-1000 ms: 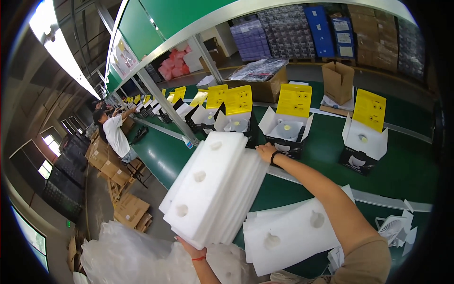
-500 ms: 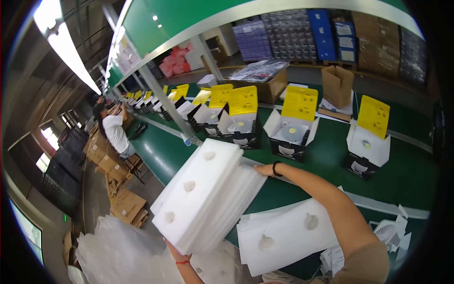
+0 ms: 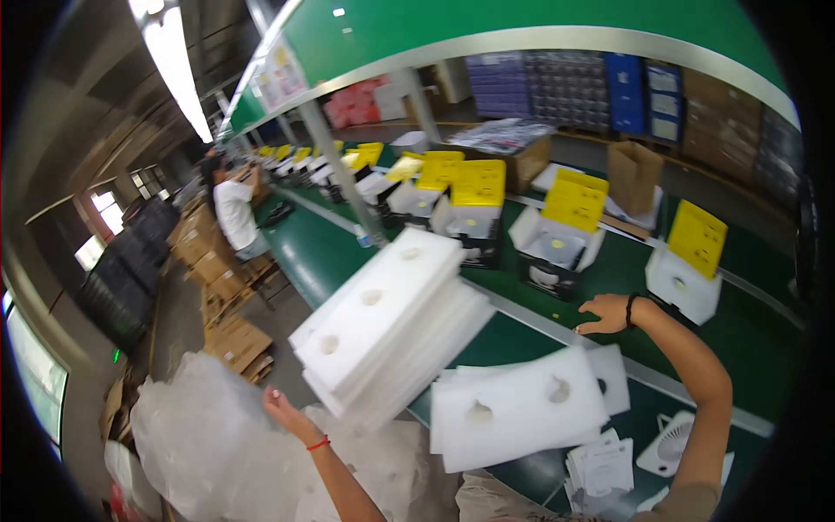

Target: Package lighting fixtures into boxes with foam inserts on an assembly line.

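Foam stack (image 3: pixel 391 317): white plastic foam, matt, soft-looking faces
Loose foam sheets (image 3: pixel 519 418): same foam look, matt
Bag (image 3: pixel 196 435): thin translucent plastic film, crinkled, slight sheen
Bench top (image 3: pixel 304 265): green, smooth, glossy, streaked with reflected light
Rail (image 3: pixel 532 322): bare metal, smooth, dull
Box lid (image 3: pixel 575 201): yellow printed card, smooth
Brown carton (image 3: pixel 632 178): cardboard, matt
Leaflets (image 3: pixel 606 468): paper, matt
Fan (image 3: pixel 670 445): white plastic, smooth

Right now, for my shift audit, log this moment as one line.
left hand: empty, near plastic sheeting | right hand: empty, near open box | foam stack: untouched, at bench edge
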